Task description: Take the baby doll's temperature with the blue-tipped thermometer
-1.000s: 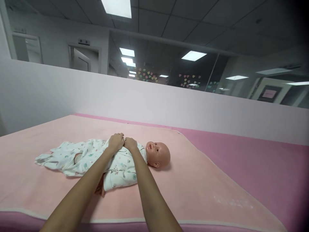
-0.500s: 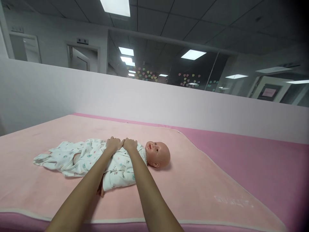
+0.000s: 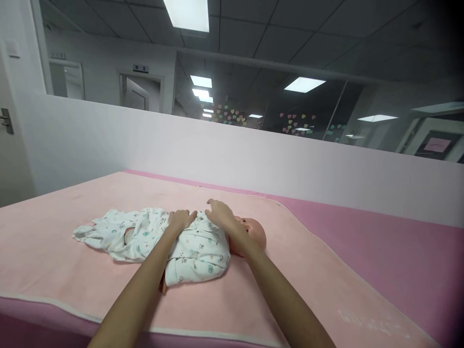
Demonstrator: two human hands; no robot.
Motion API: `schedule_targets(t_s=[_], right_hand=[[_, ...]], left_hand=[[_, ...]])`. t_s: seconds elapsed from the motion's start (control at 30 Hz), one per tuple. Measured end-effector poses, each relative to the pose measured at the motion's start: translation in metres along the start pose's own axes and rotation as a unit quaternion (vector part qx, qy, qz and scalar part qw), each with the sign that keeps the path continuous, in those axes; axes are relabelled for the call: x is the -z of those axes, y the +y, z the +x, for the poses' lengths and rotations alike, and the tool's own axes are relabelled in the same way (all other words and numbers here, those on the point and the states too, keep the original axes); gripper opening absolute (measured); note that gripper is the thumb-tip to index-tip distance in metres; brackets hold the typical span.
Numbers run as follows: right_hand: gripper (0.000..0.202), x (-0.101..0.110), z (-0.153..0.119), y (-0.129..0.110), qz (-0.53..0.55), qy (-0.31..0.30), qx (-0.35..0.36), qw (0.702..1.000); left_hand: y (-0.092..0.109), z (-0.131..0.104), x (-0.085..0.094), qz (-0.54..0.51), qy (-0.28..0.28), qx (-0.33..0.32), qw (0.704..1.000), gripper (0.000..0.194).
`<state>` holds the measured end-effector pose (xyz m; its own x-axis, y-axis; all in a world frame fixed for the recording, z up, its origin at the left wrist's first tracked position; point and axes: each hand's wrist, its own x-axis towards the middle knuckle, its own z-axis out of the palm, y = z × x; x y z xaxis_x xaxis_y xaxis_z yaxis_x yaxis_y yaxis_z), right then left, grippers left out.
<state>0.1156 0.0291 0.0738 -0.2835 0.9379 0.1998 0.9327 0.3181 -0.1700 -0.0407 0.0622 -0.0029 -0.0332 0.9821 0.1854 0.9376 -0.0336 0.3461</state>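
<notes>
A baby doll lies on its back with its head to the right, dressed in a white printed baby outfit. My left hand rests on the front of the outfit at the doll's middle, fingers curled over the cloth and thumb pointing right. Above the doll's upper chest, my right hand is raised with its fingers apart and nothing in them. My right forearm hides part of the doll's face. Below my left forearm, a bit of the doll's hand shows at the sleeve end.
A peach blanket with a pale edge covers most of the pink padded surface. Behind it runs a low white wall with glass above. A door with a handle stands at the far left.
My right hand has let go of the outfit and moved right and up, towards the doll's neck. My left hand stays on the cloth. The view has shifted slightly left.
</notes>
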Motion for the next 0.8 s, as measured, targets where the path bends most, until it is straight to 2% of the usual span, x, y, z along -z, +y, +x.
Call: schedule_targets(t_s=[0.03, 0.1, 0.17, 0.2, 0.27, 0.3, 0.33, 0.43, 0.47, 0.57, 0.73, 0.8], right_hand=[[0.042, 0.009, -0.006, 0.016, 0.011, 0.031, 0.002, 0.999], [0.042, 0.021, -0.017, 0.055, 0.114, 0.132, -0.025, 0.984], [0.039, 0.022, -0.025, 0.097, 0.249, 0.201, -0.104, 0.942], [0.038, 0.019, -0.029, 0.116, 0.333, 0.212, -0.147, 0.907], [0.039, 0.007, -0.034, 0.147, 0.388, 0.194, -0.175, 0.884], [0.041, -0.001, -0.035, 0.157, 0.436, 0.169, -0.181, 0.865], [0.044, -0.009, -0.036, 0.164, 0.500, 0.139, -0.187, 0.834], [0.049, -0.027, -0.037, 0.171, 0.639, 0.081, -0.189, 0.741], [0.048, -0.031, -0.036, 0.170, 0.656, 0.079, -0.185, 0.727], [0.043, -0.035, -0.037, 0.164, 0.663, 0.079, -0.161, 0.727], [0.049, -0.034, -0.049, 0.158, 0.651, -0.003, -0.121, 0.750], [0.050, -0.034, -0.052, 0.159, 0.636, 0.007, -0.120, 0.762]], left_hand=[[0.000, -0.001, 0.000, -0.003, 0.002, -0.002, 1.000, 0.056], [0.000, -0.001, 0.001, -0.007, 0.005, -0.005, 1.000, 0.056], [0.001, -0.001, 0.001, -0.008, 0.006, -0.006, 1.000, 0.056], [0.001, -0.001, 0.002, -0.008, 0.006, -0.006, 1.000, 0.056], [0.001, -0.001, 0.002, -0.007, 0.007, -0.006, 1.000, 0.055], [0.001, -0.001, 0.002, -0.006, 0.009, -0.006, 1.000, 0.054], [0.001, -0.002, 0.002, -0.006, 0.010, -0.007, 1.000, 0.054], [0.002, -0.003, 0.003, -0.002, 0.016, -0.010, 1.000, 0.054], [0.002, -0.003, 0.003, 0.000, 0.019, -0.011, 1.000, 0.054], [0.001, -0.003, 0.003, 0.009, 0.025, -0.018, 0.999, 0.053], [0.002, -0.006, 0.006, 0.025, 0.017, -0.031, 0.999, 0.051], [0.003, -0.007, 0.007, 0.025, 0.016, -0.032, 0.999, 0.050]])
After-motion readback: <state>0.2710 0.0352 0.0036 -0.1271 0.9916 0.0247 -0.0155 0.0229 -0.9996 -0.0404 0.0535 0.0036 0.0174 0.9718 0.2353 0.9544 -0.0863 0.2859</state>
